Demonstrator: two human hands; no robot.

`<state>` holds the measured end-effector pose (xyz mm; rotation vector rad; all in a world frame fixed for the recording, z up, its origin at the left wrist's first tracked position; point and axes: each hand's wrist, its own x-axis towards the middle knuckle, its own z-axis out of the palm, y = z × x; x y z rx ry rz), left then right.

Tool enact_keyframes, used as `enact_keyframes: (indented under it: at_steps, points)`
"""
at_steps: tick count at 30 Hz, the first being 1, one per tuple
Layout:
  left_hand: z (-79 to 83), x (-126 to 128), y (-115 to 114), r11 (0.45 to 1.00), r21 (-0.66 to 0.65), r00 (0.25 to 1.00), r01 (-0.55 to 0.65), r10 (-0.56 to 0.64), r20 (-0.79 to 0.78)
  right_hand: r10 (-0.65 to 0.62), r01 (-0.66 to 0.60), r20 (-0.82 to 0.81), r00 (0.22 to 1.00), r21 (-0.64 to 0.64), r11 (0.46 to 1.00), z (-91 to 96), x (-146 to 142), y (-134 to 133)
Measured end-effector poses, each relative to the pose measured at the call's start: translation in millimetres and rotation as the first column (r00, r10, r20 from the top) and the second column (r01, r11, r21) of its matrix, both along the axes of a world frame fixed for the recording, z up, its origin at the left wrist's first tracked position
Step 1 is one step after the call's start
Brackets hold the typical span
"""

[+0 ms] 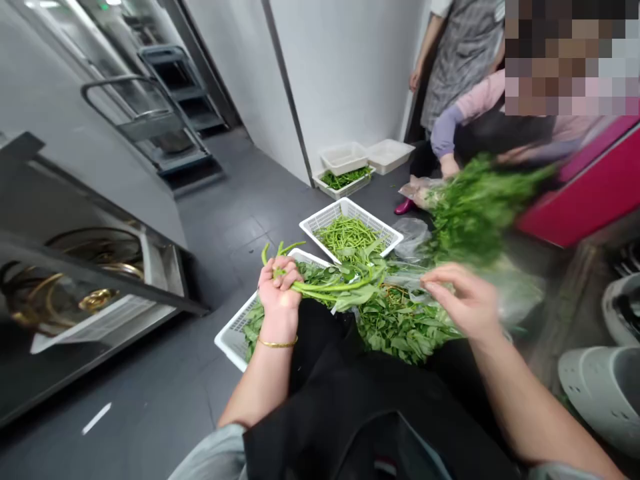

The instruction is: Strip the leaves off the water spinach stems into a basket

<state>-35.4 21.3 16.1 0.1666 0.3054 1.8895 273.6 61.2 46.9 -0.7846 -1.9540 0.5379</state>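
Observation:
My left hand (280, 283) is closed round a few leafy green stems (330, 288), their leaves hanging to the right. Across from it, my right hand (465, 300) has thumb and forefinger pinched together above a heap of loose leafy greens (400, 323); whatever is between the fingertips is too small to make out. Clear plastic (407, 280) lies by those fingertips. Below my left hand is a white basket (233, 337) of leaves. Beyond it, a second white basket (320, 223) holds cut green stems (350, 237).
White trays (345, 159) stand by the wall, the lower one with greens. At right, a co-worker's hand (449, 165) is beside a blurred bunch of greens (480, 207). A metal shelf (165, 293) is at left, a trolley (150, 127) behind. White buckets (580, 380) stand at right.

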Motion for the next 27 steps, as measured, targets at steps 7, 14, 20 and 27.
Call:
enact_keyframes:
  at_steps: [7,14,20,27]
  points:
    - [2.5,28.2,7.0,0.999,-0.021,0.994,0.037,-0.038,-0.103,0.322,-0.389,0.414,0.851,0.088,0.917,-22.3,-31.3,13.6]
    - [-25.9,29.0,18.0,0.803,-0.575,0.885,0.159,-0.374,-0.278,0.055,-0.107,0.487,0.872,0.081,0.991,-30.6,-4.1,22.5]
    - [-27.5,23.7,18.1,0.789,-0.591,0.868,0.169,-0.403,-0.290,0.290,-0.200,0.567,0.771,-0.218,0.955,-43.1,2.9,30.9]
    - [-34.7,44.6,15.0,0.821,-0.563,0.900,0.096,-0.313,-0.303,-0.139,0.137,0.028,0.990,-0.434,0.890,-80.1,-11.4,43.3]
